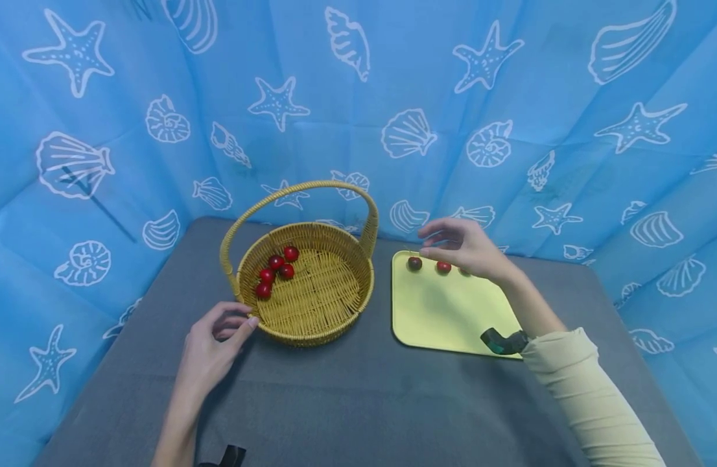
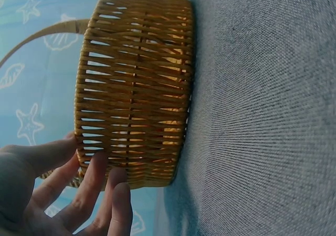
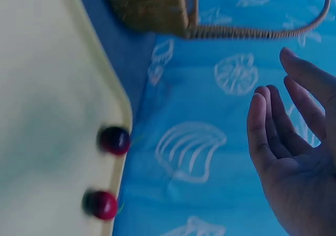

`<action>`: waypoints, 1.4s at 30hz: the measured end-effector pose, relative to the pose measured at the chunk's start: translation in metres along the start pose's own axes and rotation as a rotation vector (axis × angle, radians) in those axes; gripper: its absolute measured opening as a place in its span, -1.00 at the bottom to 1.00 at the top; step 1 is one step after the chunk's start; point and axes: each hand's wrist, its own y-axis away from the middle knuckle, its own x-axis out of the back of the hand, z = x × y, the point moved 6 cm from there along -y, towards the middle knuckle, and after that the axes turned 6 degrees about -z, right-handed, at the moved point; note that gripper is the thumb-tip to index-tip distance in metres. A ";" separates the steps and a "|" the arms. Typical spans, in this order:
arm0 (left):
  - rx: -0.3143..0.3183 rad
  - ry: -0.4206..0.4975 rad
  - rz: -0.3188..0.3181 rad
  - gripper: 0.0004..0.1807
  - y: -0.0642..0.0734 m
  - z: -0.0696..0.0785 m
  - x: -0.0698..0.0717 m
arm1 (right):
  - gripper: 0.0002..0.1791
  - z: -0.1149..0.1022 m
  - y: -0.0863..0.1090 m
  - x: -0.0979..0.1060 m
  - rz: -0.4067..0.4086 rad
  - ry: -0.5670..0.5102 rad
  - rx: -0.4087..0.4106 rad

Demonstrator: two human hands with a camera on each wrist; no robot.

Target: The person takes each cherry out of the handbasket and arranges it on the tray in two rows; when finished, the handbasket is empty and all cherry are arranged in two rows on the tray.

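Blue curtains [image 1: 413, 78] with white seashell prints are hanging round a grey-covered desk [image 1: 335, 402], where a yellow wicker basket [image 1: 323, 285] is standing with a cluster of cherries [image 1: 275, 262] lying towards its left side. Right of the basket, a pale yellow tray [image 1: 428, 318] is bearing more fruit along its far edge. The left hand [image 1: 212, 347] is lightly pinching the basket's near-left rim; the right hand [image 1: 463, 246] is hovering right of the basket, its fingers loosely bent, parted from the thumb and holding nothing. To my eye, such small round fruit is asking for a soft pinch from above, with the other hand steadying the basket; a sideways nudge might be sending one rolling. The dark cherry [image 1: 414, 263], nearest the basket, is lying below those right fingers, apart from them; a red cherry [image 1: 443, 267] is sitting farther from the basket, and a third cherry [image 1: 465, 271] is half hiding behind the hand.
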 end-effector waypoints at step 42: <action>-0.032 -0.019 0.007 -0.59 0.003 0.001 0.000 | -0.63 -0.057 -0.159 -0.164 -0.369 -0.131 0.122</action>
